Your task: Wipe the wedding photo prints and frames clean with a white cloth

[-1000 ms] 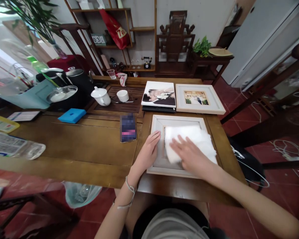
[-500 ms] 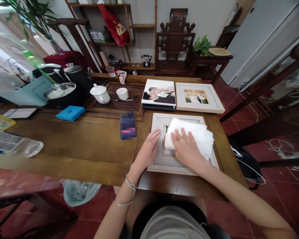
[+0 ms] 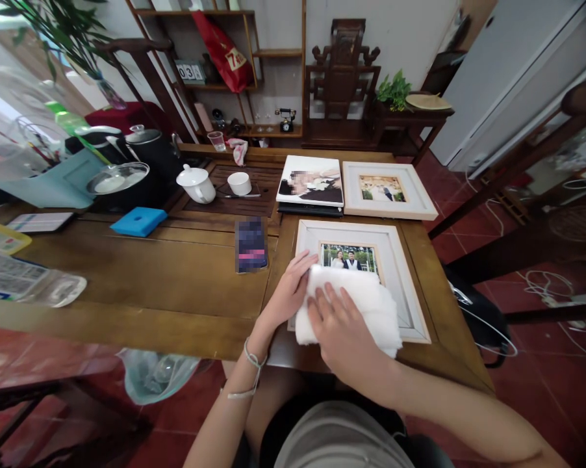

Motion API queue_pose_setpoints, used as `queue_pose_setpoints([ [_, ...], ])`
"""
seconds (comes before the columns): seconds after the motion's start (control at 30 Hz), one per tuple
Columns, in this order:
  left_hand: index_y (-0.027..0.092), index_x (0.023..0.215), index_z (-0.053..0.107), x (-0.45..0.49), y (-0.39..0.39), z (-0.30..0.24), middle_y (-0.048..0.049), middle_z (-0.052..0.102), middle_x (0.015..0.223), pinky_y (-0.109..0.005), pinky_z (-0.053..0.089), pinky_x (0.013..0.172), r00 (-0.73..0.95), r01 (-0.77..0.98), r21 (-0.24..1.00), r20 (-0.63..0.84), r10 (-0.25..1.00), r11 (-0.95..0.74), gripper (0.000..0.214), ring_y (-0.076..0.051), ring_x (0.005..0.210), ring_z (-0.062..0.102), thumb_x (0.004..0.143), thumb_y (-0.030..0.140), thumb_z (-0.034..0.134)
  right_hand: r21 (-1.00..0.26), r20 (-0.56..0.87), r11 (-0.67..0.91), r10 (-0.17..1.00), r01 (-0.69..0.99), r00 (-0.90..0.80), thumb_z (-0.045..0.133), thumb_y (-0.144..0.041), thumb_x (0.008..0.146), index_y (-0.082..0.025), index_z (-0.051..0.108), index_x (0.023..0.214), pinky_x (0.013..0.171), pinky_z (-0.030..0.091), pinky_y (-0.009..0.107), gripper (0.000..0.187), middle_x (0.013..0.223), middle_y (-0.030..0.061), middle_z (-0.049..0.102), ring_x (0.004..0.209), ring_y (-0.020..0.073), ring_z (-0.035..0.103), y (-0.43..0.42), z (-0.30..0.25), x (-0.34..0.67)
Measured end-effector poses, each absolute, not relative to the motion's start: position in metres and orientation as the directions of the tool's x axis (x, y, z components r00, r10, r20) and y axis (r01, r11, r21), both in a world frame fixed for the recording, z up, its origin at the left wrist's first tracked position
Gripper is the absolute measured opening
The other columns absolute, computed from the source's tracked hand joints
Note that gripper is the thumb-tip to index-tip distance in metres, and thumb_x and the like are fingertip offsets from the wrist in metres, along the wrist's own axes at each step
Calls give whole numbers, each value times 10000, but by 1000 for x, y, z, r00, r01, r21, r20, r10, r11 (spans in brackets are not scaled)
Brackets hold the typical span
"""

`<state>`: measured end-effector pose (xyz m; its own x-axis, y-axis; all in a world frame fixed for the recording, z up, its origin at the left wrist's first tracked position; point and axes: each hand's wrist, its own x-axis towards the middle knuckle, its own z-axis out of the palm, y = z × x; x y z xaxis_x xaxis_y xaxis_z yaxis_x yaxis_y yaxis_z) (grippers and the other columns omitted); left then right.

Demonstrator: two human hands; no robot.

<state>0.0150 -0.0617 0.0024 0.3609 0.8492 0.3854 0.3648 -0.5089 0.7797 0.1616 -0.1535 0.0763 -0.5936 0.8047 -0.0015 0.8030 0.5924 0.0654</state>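
Two bare hands are busy at one pale picture frame (image 3: 401, 266), which lies flat near the right end of the wooden table (image 3: 190, 279), just in front of the person. The left hand (image 3: 289, 286) is unclenched, its fingers laid out over the frame's left border, seemingly to steady it; whether the thumb hooks the edge cannot be told. The right hand (image 3: 342, 328) is also unclenched, spread flat on a folded white cloth (image 3: 383, 309) and resting on top of it rather than gripping it. The cloth covers the lower middle of the frame and reaches its near edge, while the upper part of the photo (image 3: 349, 253) and the top and right borders are uncovered.

By the look of it, the work is a wipe-down of this frame, under way rather than finished, since the cloth is down on the surface. How much is clean cannot be judged: no dirt or streaks can be made out, and the part under the cloth is hidden. A second framed picture (image 3: 422, 195) and a white picture panel (image 3: 311, 185) lie beyond it, touched by neither hand; nothing visible tells whether they are done or left
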Motion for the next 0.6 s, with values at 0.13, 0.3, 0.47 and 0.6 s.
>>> queue_pose_setpoints([
  [0.13,232,1366,515,14,-62,2,-87,548,1407,-499,318,1174,359,334,781,413,837,-528,455,-210,1408,382,959,100,359,136,128,613,768,778,-628,477,-69,830,44,532,1310,1066,414,500,496,1360,321,508,1295,388,479,-158,66,157],
  [0.3,215,1338,546,18,-69,5,-108,551,1401,-512,347,1153,342,330,770,442,829,-546,468,-225,1364,446,943,66,346,-103,-18,782,617,615,-787,521,-54,674,-39,551,1326,1083,411,490,653,1431,236,477,1345,354,427,-180,88,203],
  [0.47,198,1242,615,20,-72,10,-93,647,1276,-442,451,1085,337,332,780,426,839,-530,431,-203,1224,587,945,57,337,-218,-215,659,687,720,-694,438,4,508,-237,592,1319,1096,414,476,860,1430,22,523,1341,253,455,-192,101,287],
  [0.6,192,1227,618,18,-72,10,-93,652,1263,-436,462,1075,365,356,763,418,832,-539,437,-206,1217,588,926,32,344,-126,-122,464,870,877,-478,394,33,572,-279,534,1375,1116,387,479,873,1444,-6,506,1359,220,433,-173,93,336],
])
